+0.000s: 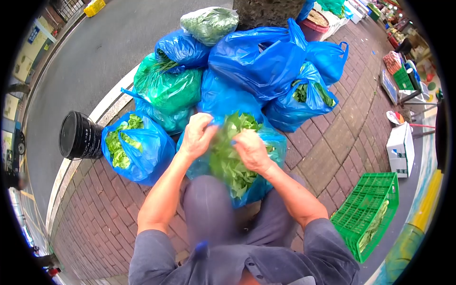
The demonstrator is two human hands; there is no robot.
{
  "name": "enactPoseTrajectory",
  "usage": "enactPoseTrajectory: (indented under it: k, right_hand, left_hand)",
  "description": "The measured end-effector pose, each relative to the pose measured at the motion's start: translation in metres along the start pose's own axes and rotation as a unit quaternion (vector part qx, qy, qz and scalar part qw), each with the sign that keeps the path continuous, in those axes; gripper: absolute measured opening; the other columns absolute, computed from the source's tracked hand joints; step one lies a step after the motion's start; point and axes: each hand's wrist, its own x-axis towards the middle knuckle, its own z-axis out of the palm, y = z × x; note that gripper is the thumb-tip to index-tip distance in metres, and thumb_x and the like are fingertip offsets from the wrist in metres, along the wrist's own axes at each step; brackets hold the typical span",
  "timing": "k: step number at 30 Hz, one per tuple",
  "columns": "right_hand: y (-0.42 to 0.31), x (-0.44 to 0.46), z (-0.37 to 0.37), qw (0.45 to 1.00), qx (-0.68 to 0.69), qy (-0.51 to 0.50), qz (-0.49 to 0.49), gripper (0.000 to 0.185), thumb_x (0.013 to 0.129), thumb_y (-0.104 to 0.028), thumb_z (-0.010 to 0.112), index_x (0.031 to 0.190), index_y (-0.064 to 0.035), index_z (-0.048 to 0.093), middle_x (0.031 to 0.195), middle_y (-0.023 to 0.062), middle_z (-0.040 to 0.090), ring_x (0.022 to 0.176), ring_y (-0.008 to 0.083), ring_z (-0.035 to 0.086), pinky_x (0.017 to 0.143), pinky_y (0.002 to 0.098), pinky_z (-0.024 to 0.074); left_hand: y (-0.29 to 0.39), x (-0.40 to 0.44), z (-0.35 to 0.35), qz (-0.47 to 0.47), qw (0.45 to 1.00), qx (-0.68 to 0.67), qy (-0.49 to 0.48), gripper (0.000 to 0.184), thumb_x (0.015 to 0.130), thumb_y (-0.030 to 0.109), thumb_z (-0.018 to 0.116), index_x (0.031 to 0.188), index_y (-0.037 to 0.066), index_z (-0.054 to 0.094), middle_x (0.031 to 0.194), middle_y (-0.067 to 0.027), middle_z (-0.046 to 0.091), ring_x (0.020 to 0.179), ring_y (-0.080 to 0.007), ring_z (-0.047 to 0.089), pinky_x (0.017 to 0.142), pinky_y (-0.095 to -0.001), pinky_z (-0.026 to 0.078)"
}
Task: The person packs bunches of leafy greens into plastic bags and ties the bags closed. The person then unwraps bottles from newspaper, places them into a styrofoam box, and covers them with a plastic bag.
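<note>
Between my knees stands an open blue plastic bag (277, 142) filled with leafy greens (240, 178). My left hand (197, 135) is over the bag's left side, fingers curled closed at a bunch of greens blurred by motion. Just to the right, my right hand (252, 151) is closed too, its fingertips against the greens. A small blue bit shows at those fingertips; I cannot tell what it is. The hands are a short way apart.
Several filled bags surround the work, including a blue bag of lettuce (140, 161), a green bag (173, 90) and a large blue bag (256, 61). A black bucket (78, 135) stands left. Right are a green crate (373, 190) and a white box (400, 149).
</note>
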Motion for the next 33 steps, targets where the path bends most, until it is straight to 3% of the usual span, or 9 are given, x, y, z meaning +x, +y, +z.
enactPoseTrajectory:
  k: [5,9,12,14,17,21,26,27,33]
  right_hand:
    - [0.019,-0.009,0.048,0.982,-0.102,-0.137,0.086,0.010,0.084,-0.011,0.061,0.089,-0.0053,0.066,0.082,0.0152,0.065,0.084,0.0370,0.061,0.070,0.0488,0.0487]
    - [0.010,-0.008,0.043,0.975,-0.085,-0.154,0.137,0.010,0.084,-0.012,0.061,0.089,-0.0053,0.066,0.085,0.0156,0.066,0.085,0.0371,0.062,0.072,0.0499,0.0498]
    - [-0.002,-0.012,0.034,0.995,-0.013,0.027,0.092,0.007,0.083,-0.010,0.062,0.086,-0.0039,0.064,0.089,0.0170,0.065,0.084,0.0378,0.062,0.072,0.0498,0.0507]
    - [0.003,-0.018,0.032,0.994,0.032,0.075,0.080,0.007,0.084,-0.003,0.066,0.091,-0.0026,0.065,0.097,0.0152,0.064,0.092,0.0360,0.061,0.090,0.0469,0.0487]
    - [-0.001,-0.018,0.024,0.990,0.036,0.111,0.081,0.009,0.091,0.000,0.066,0.100,-0.0028,0.068,0.116,0.0146,0.059,0.113,0.0309,0.058,0.115,0.0503,0.0323]
    - [0.005,-0.009,0.024,0.971,0.165,0.141,0.104,0.011,0.093,-0.002,0.066,0.103,-0.0016,0.071,0.137,0.0243,0.053,0.133,0.0333,0.050,0.114,0.0445,0.0327]
    - [0.021,0.000,0.017,0.972,0.197,0.028,0.129,0.013,0.095,-0.006,0.066,0.105,-0.0008,0.072,0.146,0.0258,0.048,0.133,0.0341,0.051,0.110,0.0386,0.0387]
    - [0.024,-0.003,0.020,0.967,0.212,0.029,0.138,0.014,0.095,-0.007,0.066,0.106,-0.0010,0.072,0.145,0.0256,0.050,0.132,0.0333,0.052,0.110,0.0383,0.0389]
    - [0.015,-0.008,0.022,0.936,0.281,0.071,0.202,0.022,0.096,-0.005,0.060,0.115,0.0001,0.070,0.136,0.0195,0.062,0.129,0.0286,0.057,0.110,0.0363,0.0413]
  left_hand:
    - [0.029,0.004,0.004,0.126,0.988,0.092,-0.023,0.015,0.080,-0.002,0.066,0.094,0.005,0.066,0.087,-0.0120,0.064,0.090,-0.0352,0.063,0.089,-0.0463,0.048]
    - [0.024,0.006,0.030,-0.021,0.995,0.070,-0.068,0.009,0.091,0.005,0.058,0.097,0.004,0.066,0.080,-0.0126,0.064,0.074,-0.0307,0.062,0.069,-0.0381,0.050]
    - [0.016,0.009,0.050,-0.126,0.989,-0.062,-0.046,0.013,0.098,0.011,0.055,0.099,0.003,0.065,0.076,-0.0083,0.064,0.068,-0.0201,0.060,0.064,-0.0328,0.048]
    - [0.000,0.002,0.074,-0.150,0.976,-0.153,-0.030,0.016,0.101,0.014,0.054,0.100,0.002,0.065,0.075,-0.0045,0.064,0.069,-0.0132,0.058,0.062,-0.0310,0.046]
    - [-0.009,0.001,0.082,-0.184,0.957,-0.219,-0.055,0.018,0.101,0.017,0.055,0.102,0.003,0.066,0.085,-0.0026,0.067,0.079,-0.0099,0.059,0.069,-0.0308,0.049]
    - [-0.002,-0.002,0.082,-0.156,0.968,-0.178,-0.081,0.020,0.097,0.017,0.057,0.106,0.001,0.065,0.094,-0.0097,0.070,0.083,-0.0178,0.064,0.075,-0.0337,0.052]
    - [0.012,-0.001,0.080,-0.129,0.963,-0.230,-0.061,0.023,0.092,0.006,0.058,0.113,0.001,0.064,0.099,-0.0155,0.071,0.091,-0.0233,0.068,0.080,-0.0354,0.054]
    - [0.002,-0.003,0.086,-0.069,0.970,-0.224,-0.057,0.021,0.093,0.003,0.055,0.112,0.001,0.064,0.101,-0.0150,0.071,0.094,-0.0201,0.068,0.082,-0.0341,0.054]
    - [-0.019,-0.013,0.094,-0.141,0.938,-0.296,-0.109,0.017,0.098,0.007,0.052,0.107,0.003,0.066,0.099,-0.0034,0.068,0.094,-0.0122,0.061,0.082,-0.0288,0.050]
